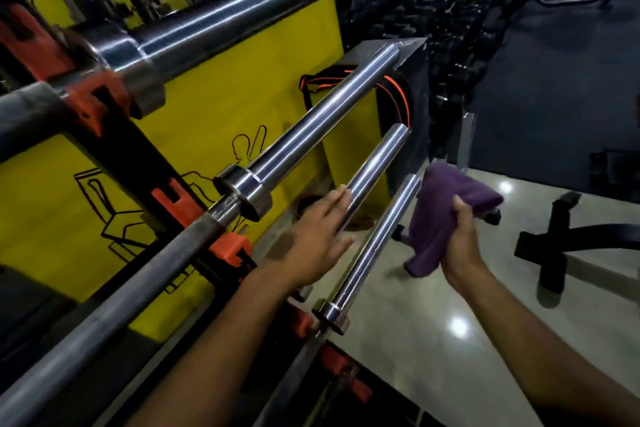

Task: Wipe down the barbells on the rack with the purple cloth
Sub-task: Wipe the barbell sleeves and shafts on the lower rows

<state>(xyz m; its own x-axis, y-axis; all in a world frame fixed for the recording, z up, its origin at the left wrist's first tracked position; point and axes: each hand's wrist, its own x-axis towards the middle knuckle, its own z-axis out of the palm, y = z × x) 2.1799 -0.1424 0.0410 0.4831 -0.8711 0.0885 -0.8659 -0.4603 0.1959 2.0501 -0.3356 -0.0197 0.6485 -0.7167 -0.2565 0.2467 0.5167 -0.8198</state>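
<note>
Gripping the purple cloth at center right, the right hand sits just right of the lowest barbell, which runs up-right, while the left hand reaches flat-fingered toward it

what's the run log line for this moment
right hand grips purple cloth, off the bars | left hand open, fingers on third barbell sleeve | lowest barbell sleeve untouched

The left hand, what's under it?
Under the left hand, whose straight fingers lie against it, runs a chrome barbell sleeve. The hand and forearm cover that sleeve's lower part and collar, so those cannot be seen.
</note>
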